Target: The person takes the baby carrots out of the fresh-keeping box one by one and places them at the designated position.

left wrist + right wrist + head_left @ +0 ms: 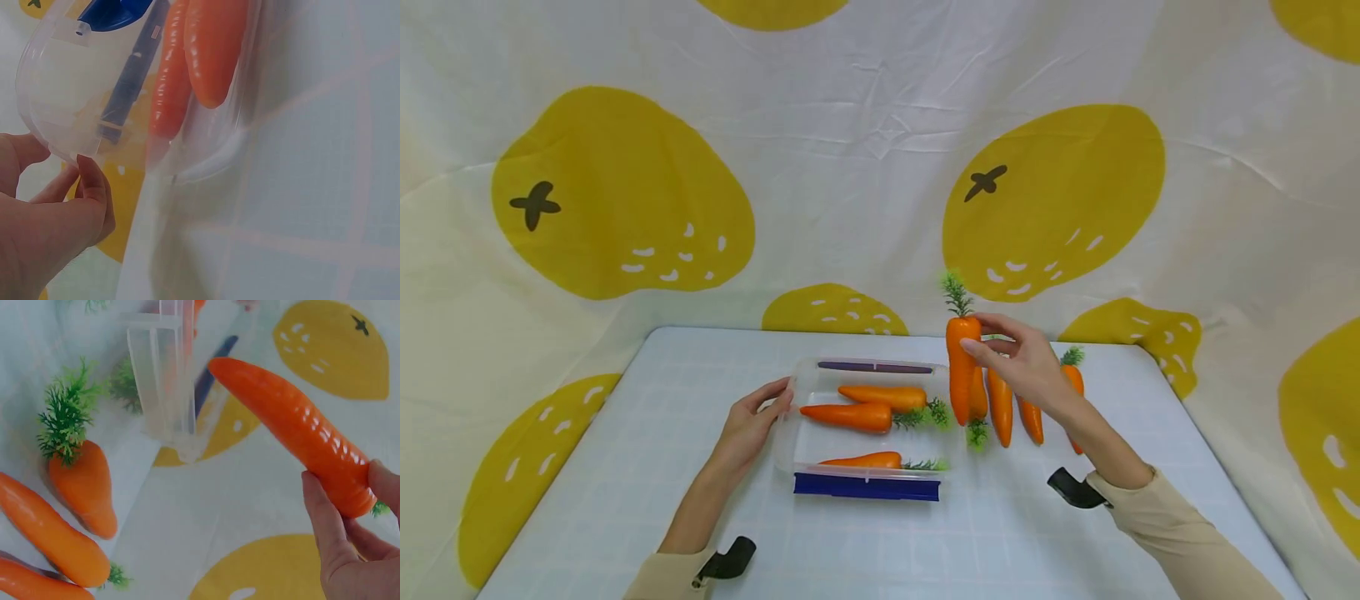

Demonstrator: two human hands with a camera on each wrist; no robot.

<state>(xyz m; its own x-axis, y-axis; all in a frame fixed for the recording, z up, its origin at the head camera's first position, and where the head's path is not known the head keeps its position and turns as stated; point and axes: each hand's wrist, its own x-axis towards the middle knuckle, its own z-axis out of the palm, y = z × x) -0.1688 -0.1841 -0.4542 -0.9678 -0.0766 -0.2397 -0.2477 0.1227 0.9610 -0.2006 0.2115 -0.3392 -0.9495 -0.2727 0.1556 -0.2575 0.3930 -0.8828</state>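
My right hand (1026,358) pinches an orange toy carrot (961,367) near its top, with the green leafy tuft up and the tip down. This carrot is held above the table, just beyond the right end of a clear plastic box (955,446). My left hand (752,425) grips the box's left rim, thumb and fingers at the edge in the left wrist view. Inside the box lie a carrot (883,396) at the back, another (850,417) before it and a third (868,460) by the front wall, tips pointing left.
Several more carrots (1001,408) lie on the white table (715,358) right of the box, one with its tuft toward the front. Blue latch flaps (865,487) hang on the box's long sides. Behind the table hangs a cloth (880,208) printed with yellow fruit.
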